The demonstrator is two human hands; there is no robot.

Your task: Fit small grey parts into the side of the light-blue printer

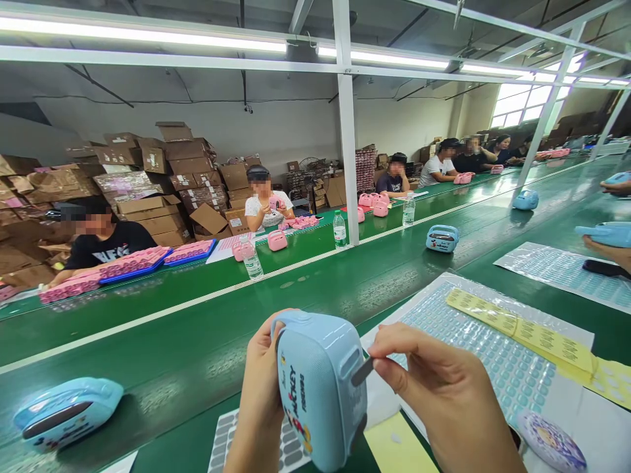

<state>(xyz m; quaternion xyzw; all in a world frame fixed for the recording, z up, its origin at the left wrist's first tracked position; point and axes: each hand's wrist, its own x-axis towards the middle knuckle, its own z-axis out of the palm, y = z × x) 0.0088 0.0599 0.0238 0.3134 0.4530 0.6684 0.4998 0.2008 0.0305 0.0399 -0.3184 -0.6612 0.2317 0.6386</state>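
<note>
My left hand [261,387] is closed around a light blue portable speaker [315,387] with a carry handle and a printed cartoon front. The speaker is held up in the air, its printed face turned to the left. Between thumb and forefinger, my right hand [434,387] pinches a dark grey oval pad [363,372], which lies against the speaker's side. Another dark pad shows lower on that side. Under the speaker is a white sheet of grey oval pads [225,430], partly covered by my left arm.
A blue speaker [69,414] stands at the left on the green conveyor [197,355]; another [442,238] is farther along. Clear sticker sheets [483,355], yellow label strips [522,332] and a patterned oval object [552,440] lie at right. Co-workers sit across the belt, near bottles [340,230].
</note>
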